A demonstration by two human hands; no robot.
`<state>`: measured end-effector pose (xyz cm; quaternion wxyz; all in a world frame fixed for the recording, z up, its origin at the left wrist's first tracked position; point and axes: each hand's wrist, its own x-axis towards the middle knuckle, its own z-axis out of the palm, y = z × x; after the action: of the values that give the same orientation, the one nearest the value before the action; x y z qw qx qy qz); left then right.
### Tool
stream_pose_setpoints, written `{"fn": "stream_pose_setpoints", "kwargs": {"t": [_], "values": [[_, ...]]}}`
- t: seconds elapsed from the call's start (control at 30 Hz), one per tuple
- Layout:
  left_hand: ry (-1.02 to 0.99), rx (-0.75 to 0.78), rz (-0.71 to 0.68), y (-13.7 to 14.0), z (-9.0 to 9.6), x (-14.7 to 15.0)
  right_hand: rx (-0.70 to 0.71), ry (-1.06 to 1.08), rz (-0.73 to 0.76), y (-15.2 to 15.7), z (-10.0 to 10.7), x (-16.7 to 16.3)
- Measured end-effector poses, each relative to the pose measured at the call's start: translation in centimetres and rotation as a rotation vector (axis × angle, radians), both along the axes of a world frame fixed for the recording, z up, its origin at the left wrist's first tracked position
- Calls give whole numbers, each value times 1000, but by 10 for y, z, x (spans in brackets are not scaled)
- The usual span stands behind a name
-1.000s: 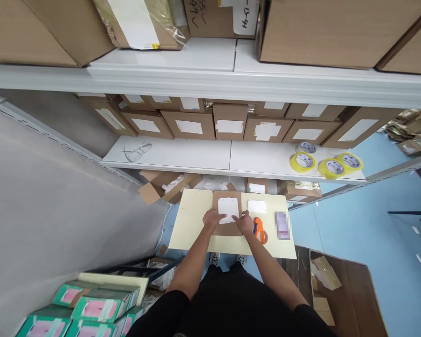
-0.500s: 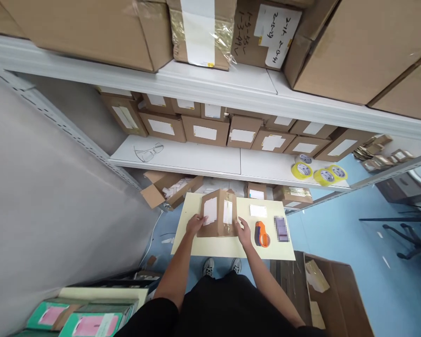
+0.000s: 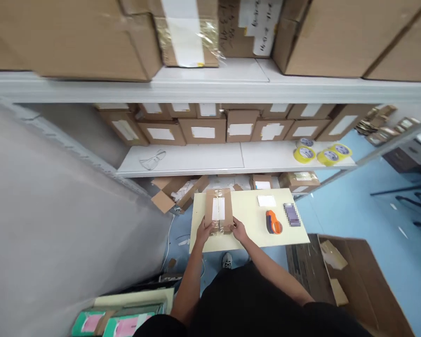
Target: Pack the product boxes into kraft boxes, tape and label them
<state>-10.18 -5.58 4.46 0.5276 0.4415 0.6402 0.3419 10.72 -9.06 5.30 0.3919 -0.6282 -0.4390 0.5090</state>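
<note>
- Between my hands on the worktop is a cardboard box, white label facing up and shiny tape over both ends. Can't tell whether it's lying fully flat or a bit raised.
- Left hand has the near left corner, right hand has the near right one, so both are gripping the box about a box's width apart. Fingers underneath? Can't see.
- My read on the step: plain two-handed positioning, box steadied with the labelled face up. Neither hand's on a tool.
- Just right of my right hand there's the orange tape dispenser, nothing touching it. White slip sits past it, farther from me, with a blurred-out purple thing farther right.
- What the next move calls for, I'd say: an even grip on both corners if the box gets shifted, so it doesn't twist. Using the dispenser would mean freeing the right hand while the left holds the box steady.
</note>
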Motion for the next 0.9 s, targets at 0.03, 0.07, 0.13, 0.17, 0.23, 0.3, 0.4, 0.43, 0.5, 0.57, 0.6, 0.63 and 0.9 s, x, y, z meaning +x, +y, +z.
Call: {"fn": "stream_pose_setpoints", "kwargs": {"t": [0.03, 0.07, 0.13, 0.17, 0.23, 0.3, 0.4, 0.43, 0.5, 0.57, 0.6, 0.63, 0.9], "values": [[-16, 5, -25, 1, 1, 2, 7, 2, -21, -3, 4, 5], [-45, 10, -56, 2, 2, 6, 17, 0, -44, -7, 8, 11], [-89, 18, -112, 4, 6, 19, 29, -11, -97, -14, 17, 24], [-98, 21, -138, 5, 9, 29, 27, -15, -126, -17, 21, 32], [-119, 29, -199, 9, 18, 52, 25, 3, -209, -24, 28, 51], [-136, 36, -272, 14, 32, 82, 62, 62, -321, -32, 34, 75], [-134, 65, -391, 25, 57, 136, 161, 159, -476, -49, 43, 118], [-130, 78, -433, 28, 64, 157, 183, 171, -525, -56, 45, 134], [-131, 105, -526, 31, 78, 201, 206, 178, -630, -73, 51, 167], [-121, 123, -621, 29, 87, 249, 235, 192, -732, -94, 55, 202], [-112, 127, -663, 26, 91, 274, 252, 209, -775, -105, 56, 219], [-103, 128, -702, 21, 94, 300, 267, 225, -812, -117, 57, 237], [-72, 106, -1027, -53, 98, 497, 267, 176, -1117, -226, 46, 368]]}}
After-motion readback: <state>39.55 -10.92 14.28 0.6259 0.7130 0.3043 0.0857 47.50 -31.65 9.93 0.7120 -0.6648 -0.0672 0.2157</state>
